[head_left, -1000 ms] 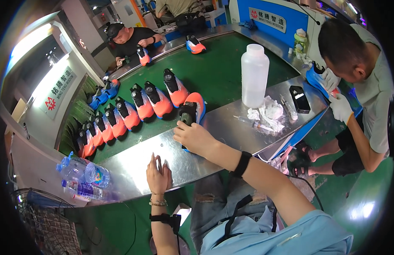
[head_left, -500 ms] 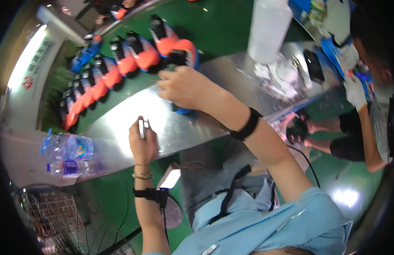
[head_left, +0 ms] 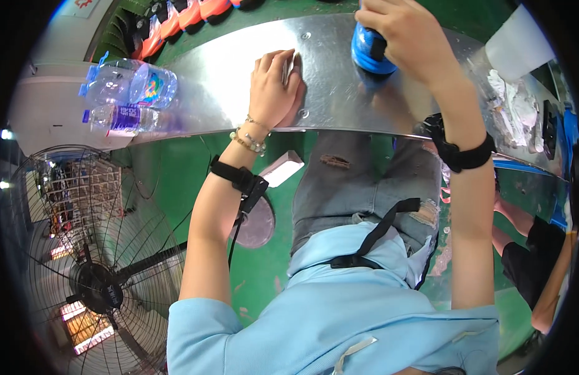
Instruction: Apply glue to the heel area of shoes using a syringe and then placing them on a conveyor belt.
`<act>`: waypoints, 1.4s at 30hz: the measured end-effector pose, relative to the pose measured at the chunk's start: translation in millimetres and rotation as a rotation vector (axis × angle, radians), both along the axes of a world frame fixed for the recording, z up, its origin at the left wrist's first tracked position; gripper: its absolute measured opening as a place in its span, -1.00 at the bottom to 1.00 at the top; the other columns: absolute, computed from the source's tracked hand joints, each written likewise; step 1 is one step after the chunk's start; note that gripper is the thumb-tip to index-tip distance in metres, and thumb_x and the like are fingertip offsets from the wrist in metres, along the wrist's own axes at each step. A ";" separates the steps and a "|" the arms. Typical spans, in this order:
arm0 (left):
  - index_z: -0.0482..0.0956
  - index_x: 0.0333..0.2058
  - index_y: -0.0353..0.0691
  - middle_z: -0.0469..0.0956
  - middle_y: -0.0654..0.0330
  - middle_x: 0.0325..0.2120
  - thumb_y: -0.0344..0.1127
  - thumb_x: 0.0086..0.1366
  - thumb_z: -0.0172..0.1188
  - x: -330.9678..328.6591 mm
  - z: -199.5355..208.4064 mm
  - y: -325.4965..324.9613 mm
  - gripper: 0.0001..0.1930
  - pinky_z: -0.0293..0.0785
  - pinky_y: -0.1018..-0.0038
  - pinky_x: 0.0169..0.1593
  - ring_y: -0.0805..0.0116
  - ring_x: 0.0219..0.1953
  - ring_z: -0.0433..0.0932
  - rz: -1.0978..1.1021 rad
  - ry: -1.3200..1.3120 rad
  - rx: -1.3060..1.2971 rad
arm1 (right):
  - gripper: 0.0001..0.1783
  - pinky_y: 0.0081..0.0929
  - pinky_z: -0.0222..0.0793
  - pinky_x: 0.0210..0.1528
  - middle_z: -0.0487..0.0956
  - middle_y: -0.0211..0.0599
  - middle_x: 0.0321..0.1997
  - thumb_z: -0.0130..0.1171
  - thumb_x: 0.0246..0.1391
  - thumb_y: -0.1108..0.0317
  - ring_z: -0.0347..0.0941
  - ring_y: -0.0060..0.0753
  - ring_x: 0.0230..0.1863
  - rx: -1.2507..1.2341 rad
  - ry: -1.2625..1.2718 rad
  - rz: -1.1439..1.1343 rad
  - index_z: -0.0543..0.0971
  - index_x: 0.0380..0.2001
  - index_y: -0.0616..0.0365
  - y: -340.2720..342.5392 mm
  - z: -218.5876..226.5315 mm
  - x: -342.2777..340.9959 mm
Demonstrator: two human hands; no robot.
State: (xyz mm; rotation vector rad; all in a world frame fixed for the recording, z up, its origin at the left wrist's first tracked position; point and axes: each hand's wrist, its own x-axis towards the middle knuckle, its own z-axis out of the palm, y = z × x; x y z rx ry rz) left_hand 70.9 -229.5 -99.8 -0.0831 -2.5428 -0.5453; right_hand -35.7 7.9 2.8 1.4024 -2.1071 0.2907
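My right hand (head_left: 411, 40) is closed at the upper edge of the view, gripping a bright blue and black shoe (head_left: 369, 51) that stands on the metal worktable (head_left: 214, 75). The upper part of that shoe is cut off by the frame. To the left, my left hand (head_left: 272, 90) rests over the tabletop, its fingers curled toward the thumb. Something small and greyish shows between them, too hidden to name.
Orange and black shoes (head_left: 189, 14) line the green surface beyond the table. Plastic bottles (head_left: 130, 87) lie at the left end. At right are a white container (head_left: 519, 44) and crumpled white paper (head_left: 513, 103). A large fan (head_left: 99, 287) stands lower left; another person (head_left: 539, 262) is at right.
The view has tilted down and shifted, so the shoe row sits higher. My right hand has brought a shoe away from the row, onto the table's right part. My left hand is now palm-down.
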 end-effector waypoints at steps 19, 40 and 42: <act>0.54 -0.11 -0.14 0.54 0.16 -0.21 -0.29 0.14 0.14 -5.9 -11.9 -1.8 -0.69 0.41 0.31 -0.04 0.12 -0.12 0.46 0.078 0.086 -0.015 | -0.77 -0.40 0.20 -0.14 0.46 -0.33 -0.31 0.01 -0.32 0.64 0.38 -0.22 -0.11 -0.229 -0.180 0.086 0.46 -0.49 0.14 -3.5 -14.1 -0.2; 0.49 -0.07 -0.24 0.48 0.01 -0.15 -0.37 0.13 0.14 2.5 1.8 3.5 -0.66 0.35 0.29 0.05 0.06 -0.04 0.42 0.076 -0.014 0.113 | -0.82 -0.36 0.34 -0.23 0.55 -0.30 -0.31 0.17 -0.30 0.42 0.52 -0.26 -0.11 0.107 -0.086 0.382 0.49 -0.49 0.20 72.8 10.4 28.3; 0.46 -0.04 -0.27 0.45 -0.02 -0.11 -0.41 0.14 0.15 3.7 3.1 6.0 -0.64 0.33 0.26 0.08 0.01 -0.01 0.40 0.104 -0.078 0.129 | -0.82 -0.36 0.33 -0.24 0.55 -0.37 -0.29 0.17 -0.30 0.42 0.52 -0.32 -0.08 0.067 -0.073 0.334 0.48 -0.49 0.17 74.6 0.7 41.6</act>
